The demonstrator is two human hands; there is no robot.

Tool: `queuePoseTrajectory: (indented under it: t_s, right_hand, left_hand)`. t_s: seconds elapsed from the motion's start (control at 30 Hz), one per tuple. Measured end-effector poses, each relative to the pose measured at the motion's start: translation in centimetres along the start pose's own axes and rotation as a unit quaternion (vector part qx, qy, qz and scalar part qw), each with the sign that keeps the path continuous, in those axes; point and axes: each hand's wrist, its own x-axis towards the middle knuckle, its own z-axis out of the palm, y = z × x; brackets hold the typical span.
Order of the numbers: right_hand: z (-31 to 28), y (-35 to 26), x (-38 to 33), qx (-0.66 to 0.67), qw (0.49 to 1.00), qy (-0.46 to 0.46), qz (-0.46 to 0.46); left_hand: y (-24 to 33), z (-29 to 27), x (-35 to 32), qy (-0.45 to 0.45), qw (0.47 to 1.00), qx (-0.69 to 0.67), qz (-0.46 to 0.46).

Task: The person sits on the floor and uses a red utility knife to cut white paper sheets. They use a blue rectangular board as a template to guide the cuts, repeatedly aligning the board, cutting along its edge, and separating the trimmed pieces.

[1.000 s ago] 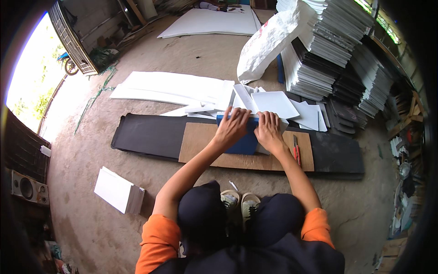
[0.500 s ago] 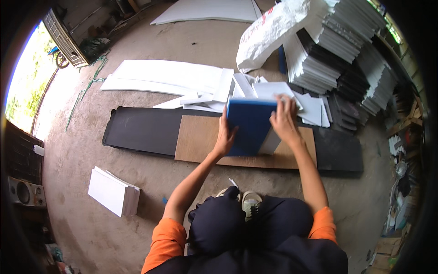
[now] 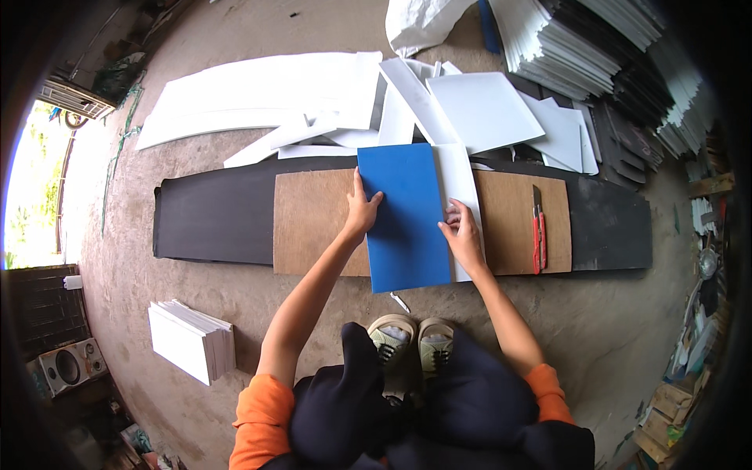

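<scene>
A blue rectangular foam-like board [image 3: 403, 227] lies over a white board [image 3: 464, 192], whose right part shows past the blue edge. My left hand [image 3: 363, 210] rests along the blue board's left edge, index finger stretched out and thumb on its face. My right hand [image 3: 464, 237] is over the white board, fingers loosely bent and apart, thumb by the blue board's right edge. Under both boards is a brown wooden board [image 3: 317, 223]. A red-handled utility knife [image 3: 539, 231] lies on its right part, blade pointing away from me.
Long black sheets [image 3: 215, 211] lie beneath the wood. Beyond are white offcuts [image 3: 486, 110] and long white sheets [image 3: 258, 94]. A stack of white boards [image 3: 188, 341] stands on the floor at left. Tall sheet stacks [image 3: 548, 47] and a white sack [image 3: 423, 23] are far right.
The blue board was tilted up in both hands; now it lies flat on the white one. My right hand has come down from its top corner to its right side. The knife is now uncovered.
</scene>
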Motion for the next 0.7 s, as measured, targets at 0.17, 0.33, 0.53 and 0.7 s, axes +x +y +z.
queuePoseTrajectory:
  t_s: [0.17,0.33,0.53,0.7]
  right_hand:
    - [0.4,-1.1,-0.7,-0.011,0.999,0.032,0.015]
    - [0.9,-1.1,-0.4,0.015,0.999,0.027,0.016]
    - [0.7,-1.6,-0.5,-0.019,0.999,0.007,0.031]
    - [0.8,-2.1,-0.4,0.006,0.999,0.021,0.036]
  left_hand:
    - [-1.5,1.4,-0.3,0.130,0.952,0.260,0.092]
    - [-3.0,1.7,-0.2,0.184,0.930,0.256,0.190]
    - [-3.6,1.8,0.0,0.183,0.939,0.195,0.215]
    - [-3.3,1.7,-0.2,0.178,0.944,0.179,0.213]
